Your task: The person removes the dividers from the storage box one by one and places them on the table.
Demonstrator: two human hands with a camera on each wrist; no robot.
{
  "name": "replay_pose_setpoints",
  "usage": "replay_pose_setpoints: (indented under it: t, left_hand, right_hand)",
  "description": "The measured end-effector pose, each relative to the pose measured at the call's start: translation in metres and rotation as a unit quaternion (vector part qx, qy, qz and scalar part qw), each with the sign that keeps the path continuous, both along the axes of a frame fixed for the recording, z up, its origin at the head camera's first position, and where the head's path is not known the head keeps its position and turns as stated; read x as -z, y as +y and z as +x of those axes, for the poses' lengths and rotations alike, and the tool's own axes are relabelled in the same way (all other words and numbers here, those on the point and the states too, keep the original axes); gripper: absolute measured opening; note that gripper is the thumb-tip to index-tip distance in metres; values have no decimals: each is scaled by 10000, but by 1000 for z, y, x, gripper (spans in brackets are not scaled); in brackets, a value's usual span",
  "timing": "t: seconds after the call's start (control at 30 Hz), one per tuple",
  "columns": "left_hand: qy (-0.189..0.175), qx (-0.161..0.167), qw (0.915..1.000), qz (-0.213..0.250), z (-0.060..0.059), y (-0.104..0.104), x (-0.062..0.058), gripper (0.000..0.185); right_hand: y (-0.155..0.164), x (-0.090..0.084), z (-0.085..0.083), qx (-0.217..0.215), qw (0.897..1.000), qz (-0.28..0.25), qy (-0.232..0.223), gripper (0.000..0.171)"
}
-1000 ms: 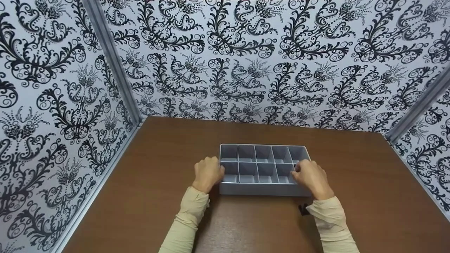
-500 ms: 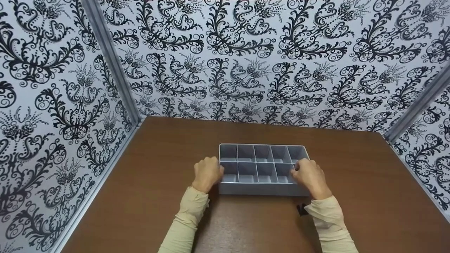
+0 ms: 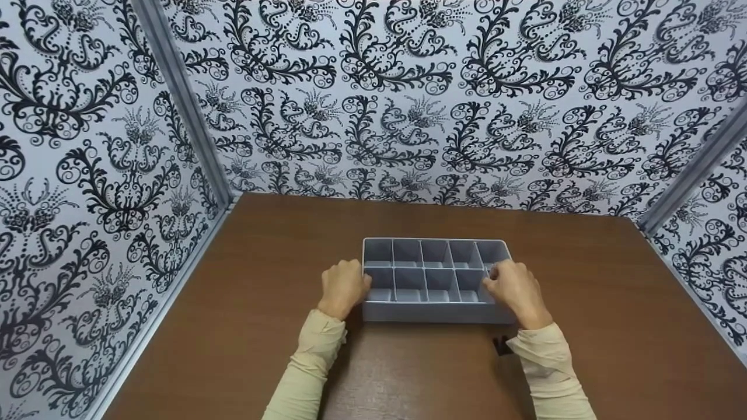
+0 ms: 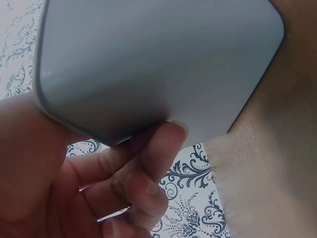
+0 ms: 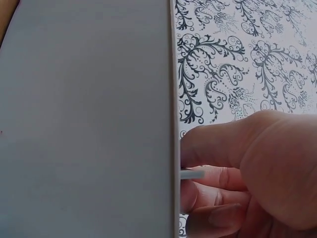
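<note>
A grey compartment tray [image 3: 432,313], divided into two rows of small bins, sits on the table in the head view. My left hand [image 3: 343,287] grips its left end. In the left wrist view the thumb side of that hand lies at the rim and bent fingers [image 4: 166,144] touch the outer wall of the tray [image 4: 148,54]. At the opposite end, my right hand [image 3: 516,293] holds the rim, partly covering the near right bin. The right wrist view shows its thumb and curled fingers at the edge of the tray [image 5: 89,109], partly hidden behind the wall.
The brown wooden table [image 3: 280,245] extends around the tray. Patterned black-and-white walls [image 3: 408,116] stand behind and at the sides, with grey metal posts [image 3: 189,111] at the corners. A small black object [image 3: 501,345] shows beside the right sleeve [image 3: 548,367].
Both hands stay at the ends of the tray. The view has shifted very slightly; nothing else visibly differs.
</note>
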State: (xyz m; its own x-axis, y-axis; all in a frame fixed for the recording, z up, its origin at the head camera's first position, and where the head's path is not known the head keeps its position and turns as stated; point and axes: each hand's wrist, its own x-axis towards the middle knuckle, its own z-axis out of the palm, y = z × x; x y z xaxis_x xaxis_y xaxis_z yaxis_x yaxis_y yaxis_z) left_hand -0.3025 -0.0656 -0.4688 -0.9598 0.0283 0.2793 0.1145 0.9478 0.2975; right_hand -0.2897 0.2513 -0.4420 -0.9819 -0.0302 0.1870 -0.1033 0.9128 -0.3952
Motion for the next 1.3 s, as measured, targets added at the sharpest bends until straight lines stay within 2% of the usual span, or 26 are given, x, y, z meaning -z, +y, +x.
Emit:
replay_pose_setpoints:
  t: [0.4, 0.73, 1.13, 1.3]
  left_hand:
    - [-246, -34, 9996, 96, -1, 0, 0, 22]
    - [-239, -35, 9996, 134, -3, 0, 1, 22]
    - [64, 20, 10000, 64, 0, -1, 2, 21]
    - [63, 29, 9999, 91, 0, -1, 1, 21]
  right_hand:
    - [2, -4, 1, 13, 9999, -22, 100, 11]
    - [2, -8, 2, 52, 9994, -188, 300, 10]
    - [2, -7, 2, 16, 9970, -297, 716, 9]
    - [2, -11, 3, 78, 9965, -331, 769, 9]
